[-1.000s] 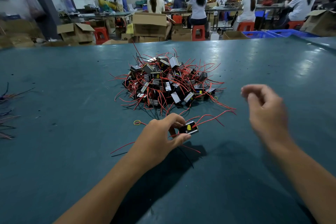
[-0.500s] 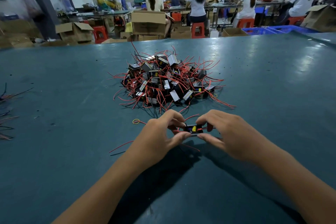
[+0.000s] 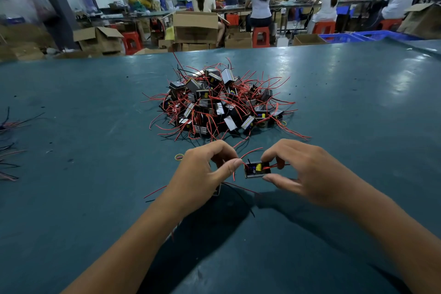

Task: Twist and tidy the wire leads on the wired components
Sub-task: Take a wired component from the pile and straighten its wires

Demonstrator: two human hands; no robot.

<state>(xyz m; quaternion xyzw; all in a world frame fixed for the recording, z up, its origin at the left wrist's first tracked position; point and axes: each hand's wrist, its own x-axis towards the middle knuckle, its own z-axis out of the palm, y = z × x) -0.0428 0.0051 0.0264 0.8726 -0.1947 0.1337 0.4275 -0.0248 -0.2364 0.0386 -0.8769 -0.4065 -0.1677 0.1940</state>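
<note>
- The right hand (image 3: 307, 172) pinches one small black component (image 3: 256, 169) between thumb and fingers, holding it just above the green table (image 3: 71, 198), toward the near edge and roughly midway between the left and right edges.
- The left hand (image 3: 202, 174) pinches a red wire lead (image 3: 241, 165) right at the component's left side; other red and black leads trail loose beneath the hands.
- The leads on this piece look untwisted, so I judge its tidying has only started.
- A big pile of components (image 3: 219, 105) with tangled red leads sits at the table's middle, beyond the hands; most of the job appears left.
- A few wires (image 3: 9, 124) lie at the left edge; whether they are finished pieces I cannot tell.
- A yellow rubber band (image 3: 179, 156) lies just left of the left hand.
</note>
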